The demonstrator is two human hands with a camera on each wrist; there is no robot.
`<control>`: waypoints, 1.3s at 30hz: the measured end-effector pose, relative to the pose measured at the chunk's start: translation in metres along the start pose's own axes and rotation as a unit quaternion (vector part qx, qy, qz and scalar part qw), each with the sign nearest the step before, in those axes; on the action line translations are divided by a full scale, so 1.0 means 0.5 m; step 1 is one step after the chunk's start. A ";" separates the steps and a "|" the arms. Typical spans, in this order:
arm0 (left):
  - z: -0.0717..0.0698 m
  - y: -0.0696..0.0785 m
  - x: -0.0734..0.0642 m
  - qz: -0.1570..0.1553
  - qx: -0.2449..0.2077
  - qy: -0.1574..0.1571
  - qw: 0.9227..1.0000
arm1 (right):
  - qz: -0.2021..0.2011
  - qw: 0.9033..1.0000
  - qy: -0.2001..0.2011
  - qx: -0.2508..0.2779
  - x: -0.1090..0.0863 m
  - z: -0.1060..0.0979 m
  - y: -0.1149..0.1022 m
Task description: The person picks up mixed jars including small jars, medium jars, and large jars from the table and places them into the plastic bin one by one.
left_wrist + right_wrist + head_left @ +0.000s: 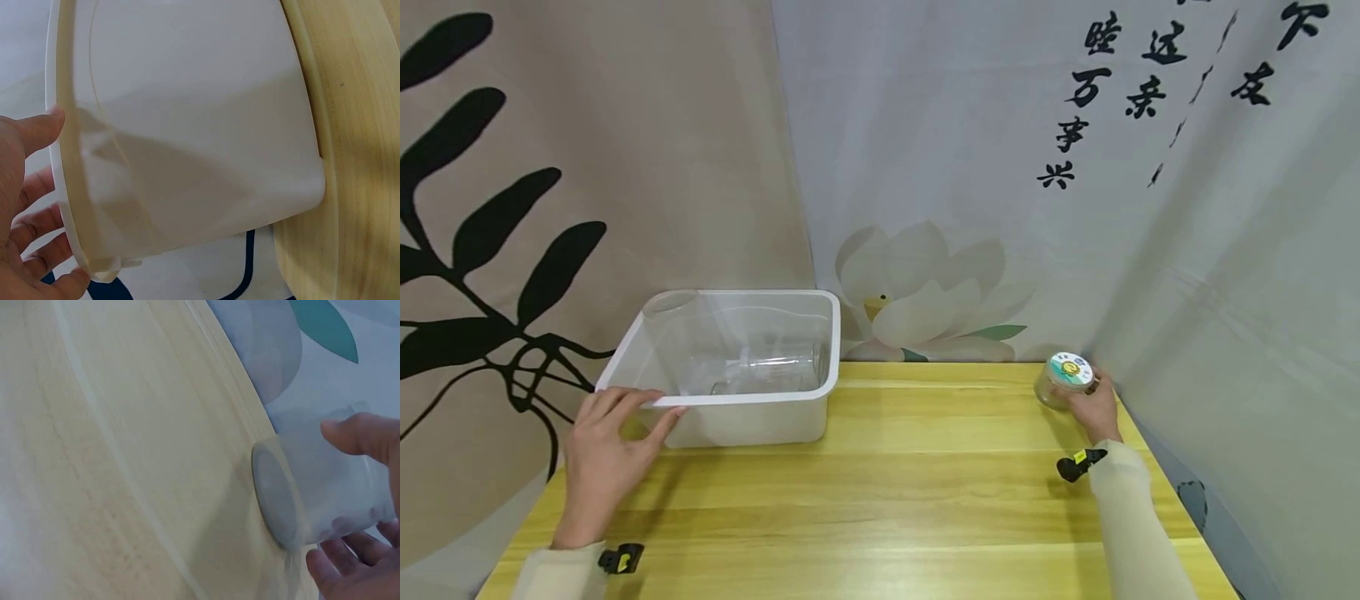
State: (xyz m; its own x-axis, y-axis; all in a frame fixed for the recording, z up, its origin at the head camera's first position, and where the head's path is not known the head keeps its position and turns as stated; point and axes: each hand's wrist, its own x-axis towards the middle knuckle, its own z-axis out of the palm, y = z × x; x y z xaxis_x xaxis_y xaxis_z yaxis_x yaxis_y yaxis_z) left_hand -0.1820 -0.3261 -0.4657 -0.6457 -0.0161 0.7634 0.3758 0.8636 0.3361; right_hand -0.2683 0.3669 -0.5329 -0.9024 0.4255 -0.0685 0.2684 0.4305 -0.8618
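Observation:
At the table's far right corner my right hand grips a clear jar with a round printed lid. The thumb lies on one side of the jar and the fingers curl round the other; its base is at the tabletop. On the left, my left hand holds the front rim of a white plastic bin near its left corner. Thumb and fingers lie on either side of that rim in the left wrist view. Inside the bin are a tall clear container, upright, and another clear container lying on its side.
The bin stands on a wood-grain table at its back left. A printed curtain hangs right behind the table's back edge, and pale cloth hangs along the right side.

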 end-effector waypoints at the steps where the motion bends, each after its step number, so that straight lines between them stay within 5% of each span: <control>1: 0.001 0.000 0.000 0.002 -0.001 0.002 1.000 | 0.001 1.000 0.003 -0.002 -0.001 0.000 0.001; 14: -0.001 0.002 -0.005 0.001 0.008 0.001 1.000 | 0.004 1.000 0.002 -0.003 -0.018 0.004 -0.005; 39: -0.002 0.011 -0.001 -0.003 0.012 0.003 1.000 | -0.093 0.995 -0.032 -0.013 -0.053 0.049 -0.109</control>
State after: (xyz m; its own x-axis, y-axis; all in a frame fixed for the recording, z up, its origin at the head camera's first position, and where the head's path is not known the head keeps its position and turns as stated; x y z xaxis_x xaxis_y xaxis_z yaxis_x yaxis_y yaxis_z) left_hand -0.1787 -0.3218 -0.4636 -0.6437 -0.0237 0.7649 0.3566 0.8751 0.3272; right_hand -0.2673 0.3126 -0.4965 -0.9565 0.2857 0.0586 0.1025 0.5173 -0.8496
